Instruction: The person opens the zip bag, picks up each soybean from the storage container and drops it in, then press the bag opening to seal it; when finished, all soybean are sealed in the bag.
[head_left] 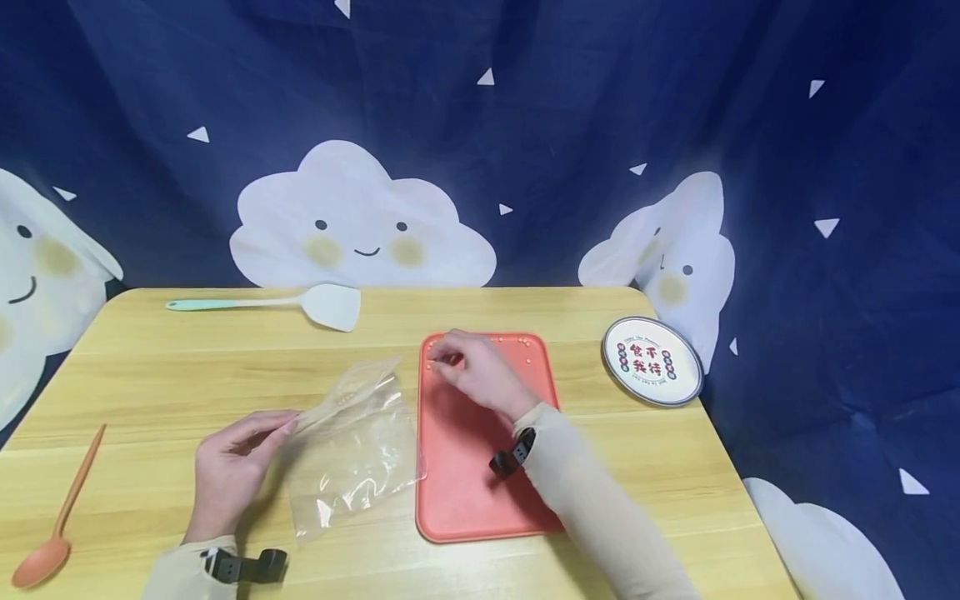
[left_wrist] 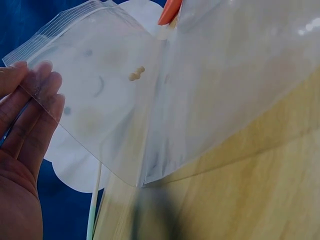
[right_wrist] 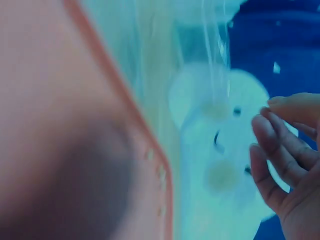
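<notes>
My left hand [head_left: 232, 467] pinches the edge of a clear zip-top bag [head_left: 360, 467] near its zip strip, thumb against fingers. A few small yellowish beans [left_wrist: 136, 74] show inside the bag in the left wrist view. The bag's lower corner reaches the left rim of a red tray [head_left: 472, 500]. Over the tray's far left corner is my right hand [head_left: 480, 371], with thumb and index fingertips close together. Whether a bean sits between those fingertips cannot be made out. Several loose beans [head_left: 522, 341] lie along the tray's far edge, also visible in the right wrist view.
A white spatula [head_left: 330, 307] with a pale green handle lies at the table's back left. An orange spoon [head_left: 45, 560] rests at the front left. On the right edge stands a white plate [head_left: 652, 361] with red lettering. A blue cloud-patterned curtain [head_left: 540, 125] hangs behind the table.
</notes>
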